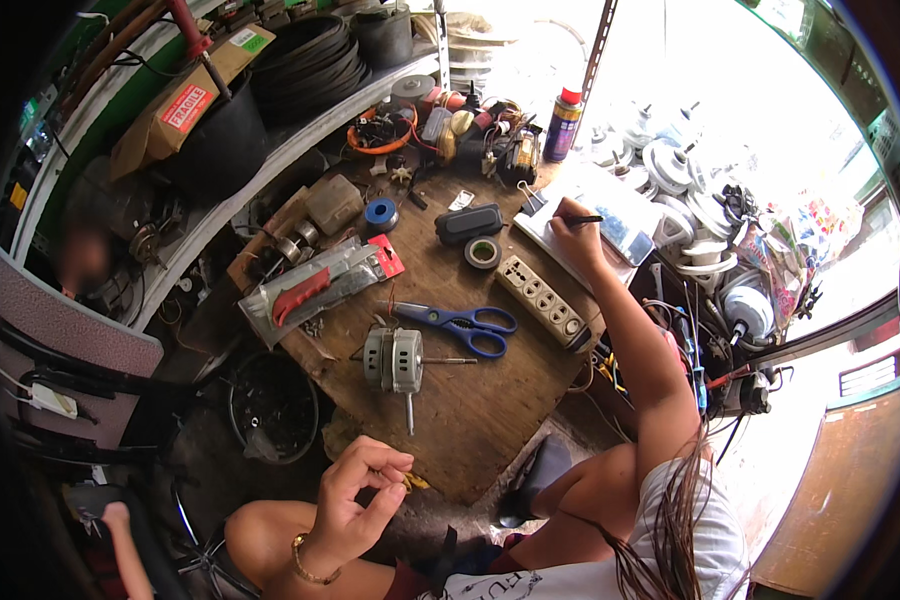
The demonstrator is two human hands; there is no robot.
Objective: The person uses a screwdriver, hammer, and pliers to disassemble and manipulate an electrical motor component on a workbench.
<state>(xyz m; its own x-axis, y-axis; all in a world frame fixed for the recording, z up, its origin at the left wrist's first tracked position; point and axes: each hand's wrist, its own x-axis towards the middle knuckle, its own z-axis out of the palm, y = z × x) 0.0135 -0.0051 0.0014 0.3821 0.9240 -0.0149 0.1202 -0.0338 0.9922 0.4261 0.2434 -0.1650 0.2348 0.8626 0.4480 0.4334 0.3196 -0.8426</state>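
My right hand [578, 225] grips a black pen [590, 219] on a clipped pad with papers [630, 236] at the wooden table's back right. My left hand [365, 478] is raised by the near table edge, fingers curled together; what they hold, if anything, is unclear. A small yellow object [415, 480] shows just behind those fingers. A metal motor with shafts [393, 362] lies beyond it, beside blue scissors [490, 330]. A packaged red-handled saw [300, 292], a power strip [540, 300], black tape [482, 251] and a dark case [468, 223] lie around them.
Motor parts [440, 130], a spray can [562, 126] and a solder spool [380, 214] line the back. Fan motors [675, 170] are piled right. A shelf [185, 240] with buckets runs left, above a bin [275, 410]. Another person's arm [125, 545] shows lower left.
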